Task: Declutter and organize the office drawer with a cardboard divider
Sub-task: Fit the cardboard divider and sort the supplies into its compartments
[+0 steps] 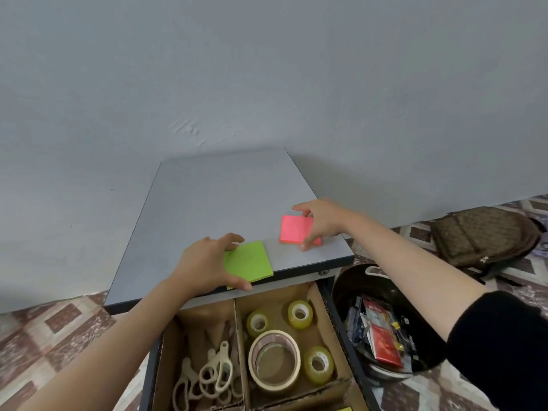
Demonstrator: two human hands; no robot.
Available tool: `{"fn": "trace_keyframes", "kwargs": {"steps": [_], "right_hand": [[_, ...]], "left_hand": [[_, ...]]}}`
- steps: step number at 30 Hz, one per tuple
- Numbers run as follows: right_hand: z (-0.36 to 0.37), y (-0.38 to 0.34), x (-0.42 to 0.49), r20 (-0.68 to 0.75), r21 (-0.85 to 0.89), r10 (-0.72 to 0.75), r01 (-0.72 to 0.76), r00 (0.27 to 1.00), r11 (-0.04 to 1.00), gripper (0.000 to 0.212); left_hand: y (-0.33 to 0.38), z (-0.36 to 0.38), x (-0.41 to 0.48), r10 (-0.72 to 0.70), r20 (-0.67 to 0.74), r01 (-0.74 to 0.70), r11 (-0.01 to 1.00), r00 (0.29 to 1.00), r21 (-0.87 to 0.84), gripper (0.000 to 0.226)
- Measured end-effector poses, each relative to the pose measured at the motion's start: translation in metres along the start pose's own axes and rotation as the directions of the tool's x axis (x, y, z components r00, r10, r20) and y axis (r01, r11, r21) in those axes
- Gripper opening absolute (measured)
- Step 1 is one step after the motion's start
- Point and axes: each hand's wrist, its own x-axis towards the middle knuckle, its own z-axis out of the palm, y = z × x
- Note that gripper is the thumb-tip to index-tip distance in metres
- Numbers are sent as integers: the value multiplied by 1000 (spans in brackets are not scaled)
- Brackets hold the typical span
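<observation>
On the cabinet top, the left hand grips a green sticky pad while the right hand pinches a pink one. Below, the open drawer (lined with a cardboard divider) holds scissors and tape rolls.

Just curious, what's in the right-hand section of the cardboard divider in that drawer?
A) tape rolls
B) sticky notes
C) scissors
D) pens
A: tape rolls fill the right section. The scissors lie in the left one. Up on the desk, the left hand grips the green notes and the right hand grips the pink notes.
</observation>
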Motion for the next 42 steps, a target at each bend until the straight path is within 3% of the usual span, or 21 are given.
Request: {"fn": "trace_keyframes", "kwargs": {"steps": [9,13,15,18,21,25,31,36,42], "right_hand": [[13,-13,-22,-93,-96,-42,33,995,995,76],[20,-11,-55,-186,177,-30,63,982,982,62],[24,-15,-77,-215,415,6,86,977,906,52],[37,-25,-112,-186,727,-5,141,982,671,36],[64,-32,-136,-199,842,-15,179,980,509,38],[114,-34,-142,-140,827,-20,128,990,547,42],[147,-21,-122,-129,765,-28,118,991,633,34],[160,-9,-111,-113,765,-19,100,993,636,39],[158,-2,-108,-128,794,-28,119,991,597,41]], "left_hand": [[10,-4,9,34,-2,-33,974,999,222,89],[4,-17,-10,-53,-8,54,998,999,43,88],[7,-19,-33,-58,-28,55,994,998,-90,90],[21,-3,-77,8,-10,-10,953,1000,-302,67],[40,28,-120,123,114,-54,878,986,-476,54],[68,83,-158,220,282,-75,892,934,-447,57],[90,135,-162,115,343,-71,988,932,-136,59],[97,157,-151,89,365,-4,974,927,-228,57],[98,179,-147,56,363,40,967,930,-252,38]]}}
